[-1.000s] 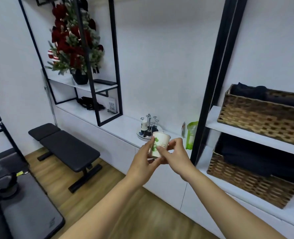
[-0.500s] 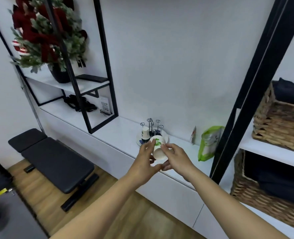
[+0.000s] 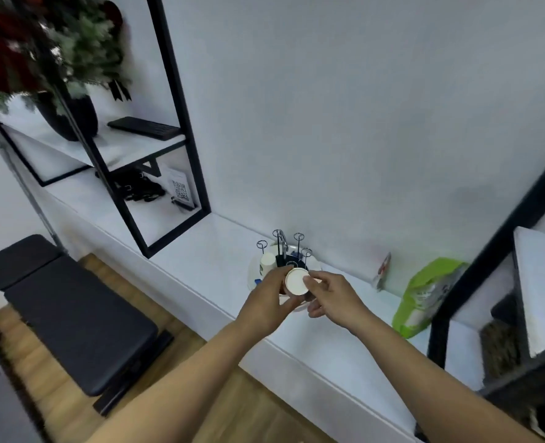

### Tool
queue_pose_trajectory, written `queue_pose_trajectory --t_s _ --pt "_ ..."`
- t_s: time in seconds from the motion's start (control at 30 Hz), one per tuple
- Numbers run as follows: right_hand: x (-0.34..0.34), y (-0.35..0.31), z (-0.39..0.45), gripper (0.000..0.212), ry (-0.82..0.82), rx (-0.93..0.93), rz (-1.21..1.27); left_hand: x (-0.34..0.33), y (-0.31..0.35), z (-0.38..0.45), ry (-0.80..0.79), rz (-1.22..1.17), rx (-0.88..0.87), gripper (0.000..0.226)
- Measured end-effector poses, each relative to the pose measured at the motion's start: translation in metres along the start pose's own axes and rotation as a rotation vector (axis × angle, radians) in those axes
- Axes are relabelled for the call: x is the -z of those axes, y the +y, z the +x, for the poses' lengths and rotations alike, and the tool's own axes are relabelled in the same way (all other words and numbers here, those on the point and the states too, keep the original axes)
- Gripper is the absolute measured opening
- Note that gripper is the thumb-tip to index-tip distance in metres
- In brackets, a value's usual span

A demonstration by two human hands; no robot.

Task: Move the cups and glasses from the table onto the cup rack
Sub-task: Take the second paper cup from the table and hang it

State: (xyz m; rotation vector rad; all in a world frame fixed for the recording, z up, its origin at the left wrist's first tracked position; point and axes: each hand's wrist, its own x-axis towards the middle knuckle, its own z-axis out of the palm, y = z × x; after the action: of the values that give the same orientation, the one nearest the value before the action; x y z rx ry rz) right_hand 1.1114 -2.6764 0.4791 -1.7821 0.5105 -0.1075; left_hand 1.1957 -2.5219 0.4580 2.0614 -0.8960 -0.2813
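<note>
**Cup flipped over and ready for the rack**

A moment ago I held the paper cup (image 3: 297, 281) up in front of me with its open top facing up. Now I have stepped closer and turned it upside down. Its round white bottom faces me.

Both my hands are on it. My left hand (image 3: 266, 303) curls around one side of the cup. My right hand (image 3: 332, 295) pinches the other side with its thumb and first fingers. The cup is in the air, right over the near side of the cup rack (image 3: 284, 251).

The rack sits on a white tray (image 3: 252, 270) on the long white shelf (image 3: 201, 247). Thin black sticks with little loops on top poke up from it. One paper cup on the rack (image 3: 267, 262) already sits upside down on the left.

I think the next job is to lower my cup onto a free stick. The sticks are thin, so I should go slowly or the cup may slide off to the side.
</note>
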Motion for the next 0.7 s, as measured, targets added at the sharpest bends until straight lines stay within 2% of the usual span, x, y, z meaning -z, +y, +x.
queue_pose_trajectory --t_s 0.17,0.27,0.53,0.7 --pt "0.021 0.012 0.077 0.026 0.022 -0.061 0.019 -0.014 -0.026 0.069 -0.044 -0.055 0.063 0.037" --pt "0.02 0.026 0.108 0.031 0.037 -0.121 0.012 -0.026 -0.045 0.09 -0.035 -0.077 0.125 0.04" --pt "0.004 0.053 0.171 0.034 -0.051 -0.214 -0.019 -0.042 -0.097 0.131 -0.053 -0.041 0.169 0.049" --pt "-0.003 0.062 0.191 0.036 -0.065 -0.287 -0.039 -0.047 -0.119 0.148 -0.134 -0.065 0.217 0.048"
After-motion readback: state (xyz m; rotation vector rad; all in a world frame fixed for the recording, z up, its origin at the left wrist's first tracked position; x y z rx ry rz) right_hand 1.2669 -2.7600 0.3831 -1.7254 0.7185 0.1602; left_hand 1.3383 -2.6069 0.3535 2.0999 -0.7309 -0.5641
